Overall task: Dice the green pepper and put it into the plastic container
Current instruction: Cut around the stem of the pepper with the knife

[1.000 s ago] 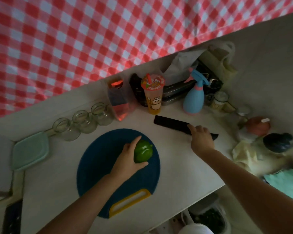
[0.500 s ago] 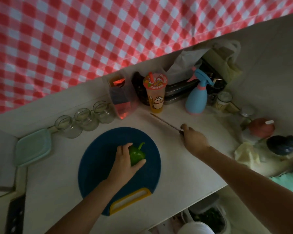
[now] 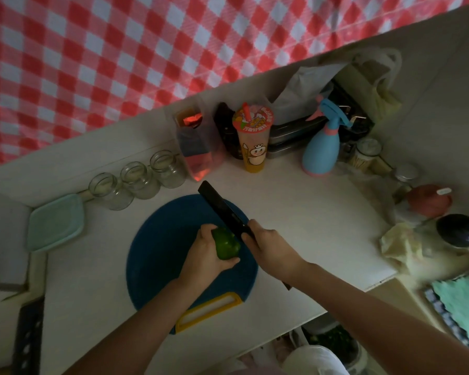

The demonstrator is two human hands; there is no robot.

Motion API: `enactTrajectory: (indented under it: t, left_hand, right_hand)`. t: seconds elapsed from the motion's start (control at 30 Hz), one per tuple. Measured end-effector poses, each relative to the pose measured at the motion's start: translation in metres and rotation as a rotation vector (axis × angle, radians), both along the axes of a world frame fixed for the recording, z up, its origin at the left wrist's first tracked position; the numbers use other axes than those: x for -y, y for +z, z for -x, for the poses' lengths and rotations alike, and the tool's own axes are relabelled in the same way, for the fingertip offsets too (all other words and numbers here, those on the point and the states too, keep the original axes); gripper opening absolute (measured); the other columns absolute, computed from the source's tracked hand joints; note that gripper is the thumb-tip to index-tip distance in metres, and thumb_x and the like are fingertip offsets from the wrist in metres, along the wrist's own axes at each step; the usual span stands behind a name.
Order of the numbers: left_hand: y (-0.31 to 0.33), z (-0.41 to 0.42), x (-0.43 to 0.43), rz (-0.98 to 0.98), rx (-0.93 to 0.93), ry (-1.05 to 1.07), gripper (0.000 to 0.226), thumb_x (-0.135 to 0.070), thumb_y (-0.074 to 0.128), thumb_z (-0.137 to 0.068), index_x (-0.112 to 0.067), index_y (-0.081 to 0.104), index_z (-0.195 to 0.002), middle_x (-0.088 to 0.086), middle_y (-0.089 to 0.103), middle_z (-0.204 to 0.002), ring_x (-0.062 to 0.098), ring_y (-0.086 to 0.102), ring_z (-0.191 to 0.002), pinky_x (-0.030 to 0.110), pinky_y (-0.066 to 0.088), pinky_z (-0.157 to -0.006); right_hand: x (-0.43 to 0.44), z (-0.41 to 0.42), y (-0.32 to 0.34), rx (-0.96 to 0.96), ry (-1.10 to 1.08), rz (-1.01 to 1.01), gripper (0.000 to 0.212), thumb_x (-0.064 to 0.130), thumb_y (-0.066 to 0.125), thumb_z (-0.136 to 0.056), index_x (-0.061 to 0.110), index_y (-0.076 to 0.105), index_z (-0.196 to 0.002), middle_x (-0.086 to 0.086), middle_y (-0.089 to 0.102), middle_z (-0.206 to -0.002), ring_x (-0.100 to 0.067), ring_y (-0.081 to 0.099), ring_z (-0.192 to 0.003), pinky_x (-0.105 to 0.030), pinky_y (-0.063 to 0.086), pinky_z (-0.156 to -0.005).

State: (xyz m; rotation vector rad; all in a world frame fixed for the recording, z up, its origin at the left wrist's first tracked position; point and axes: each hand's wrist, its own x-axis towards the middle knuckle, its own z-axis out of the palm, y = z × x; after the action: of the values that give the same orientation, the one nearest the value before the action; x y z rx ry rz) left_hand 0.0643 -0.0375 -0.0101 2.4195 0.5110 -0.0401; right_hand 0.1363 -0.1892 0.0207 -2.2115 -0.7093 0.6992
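Observation:
A whole green pepper [image 3: 226,244] lies on the round blue cutting board [image 3: 163,239] with a yellow handle. My left hand [image 3: 207,257] grips the pepper from its left side, fingers curled over it. My right hand [image 3: 268,246] grips the handle of a black cleaver [image 3: 220,207]. Its blade points away to the upper left and sits just right of the pepper, close against it. A pale green plastic container [image 3: 56,222] with its lid on rests at the left edge of the white counter.
Three glass jars [image 3: 137,180] line the back left. Behind the board stand a clear jug [image 3: 194,147], a printed drink cup [image 3: 253,136] and a blue spray bottle [image 3: 322,147]. Jars, a red lidded pot [image 3: 429,200] and cloths crowd the right side.
My right hand has lifted the cleaver off the counter and brought it over the board beside the pepper. My left hand has turned the pepper and holds it down.

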Motion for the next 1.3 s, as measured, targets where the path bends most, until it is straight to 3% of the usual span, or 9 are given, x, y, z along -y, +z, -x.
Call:
enactTrajectory:
  t: [0.17, 0.43, 0.8, 1.0, 1.23, 1.3]
  left_hand:
    - [-0.002, 0.003, 0.002, -0.024, 0.011, -0.018, 0.079, -0.03, 0.086, -0.061, -0.009, 0.038, -0.12, 0.004, 0.048, -0.115, 0.008, 0.043, -0.097, 0.019, 0.042, -0.079]
    - [-0.005, 0.003, 0.007, -0.082, 0.038, -0.048, 0.077, -0.029, 0.084, -0.063, -0.007, 0.038, -0.12, 0.006, 0.044, -0.117, 0.016, 0.047, -0.105, 0.021, 0.044, -0.082]
    - [-0.012, 0.008, 0.017, -0.136, 0.096, -0.017, 0.073, -0.023, 0.085, -0.061, -0.004, 0.042, -0.117, 0.009, 0.046, -0.111, 0.019, 0.048, -0.101, 0.018, 0.039, -0.074]
    - [-0.013, 0.009, 0.015, -0.13, 0.074, -0.024, 0.075, -0.024, 0.085, -0.061, -0.005, 0.04, -0.117, 0.008, 0.045, -0.114, 0.019, 0.048, -0.104, 0.021, 0.043, -0.078]
    - [-0.01, 0.01, 0.019, -0.156, 0.013, -0.023, 0.078, -0.028, 0.078, -0.07, -0.006, 0.032, -0.129, 0.007, 0.041, -0.122, 0.017, 0.044, -0.113, 0.023, 0.045, -0.091]
    - [-0.014, 0.01, 0.018, -0.136, -0.002, -0.002, 0.077, -0.028, 0.077, -0.07, -0.005, 0.033, -0.129, 0.008, 0.041, -0.122, 0.016, 0.045, -0.112, 0.02, 0.042, -0.089]
  right_hand:
    - [-0.007, 0.002, -0.008, -0.026, -0.01, -0.019, 0.024, 0.023, 0.038, -0.102, 0.002, 0.045, -0.109, -0.013, 0.058, -0.074, -0.016, 0.048, -0.052, -0.023, 0.037, -0.045]
    - [-0.018, 0.009, -0.014, -0.027, -0.038, 0.019, 0.022, 0.024, 0.034, -0.103, 0.004, 0.043, -0.109, 0.005, 0.045, -0.062, -0.008, 0.042, -0.049, -0.018, 0.031, -0.042]
    - [-0.027, 0.022, -0.014, -0.02, -0.108, 0.09, 0.019, 0.023, 0.029, -0.104, 0.009, 0.038, -0.112, -0.008, 0.057, -0.077, -0.023, 0.056, -0.065, -0.032, 0.044, -0.053]
    - [-0.033, 0.022, -0.012, 0.026, -0.086, 0.182, 0.02, 0.024, 0.028, -0.104, 0.01, 0.037, -0.115, -0.014, 0.065, -0.09, -0.021, 0.053, -0.065, -0.026, 0.039, -0.048]
    - [-0.045, 0.023, -0.009, 0.038, -0.1, 0.247, 0.02, 0.027, 0.027, -0.104, 0.013, 0.036, -0.114, 0.001, 0.05, -0.073, -0.019, 0.054, -0.067, -0.029, 0.044, -0.059]
    - [-0.047, 0.025, -0.008, 0.033, -0.116, 0.243, 0.02, 0.027, 0.026, -0.104, 0.013, 0.036, -0.113, -0.005, 0.057, -0.079, -0.023, 0.059, -0.071, -0.033, 0.047, -0.061]
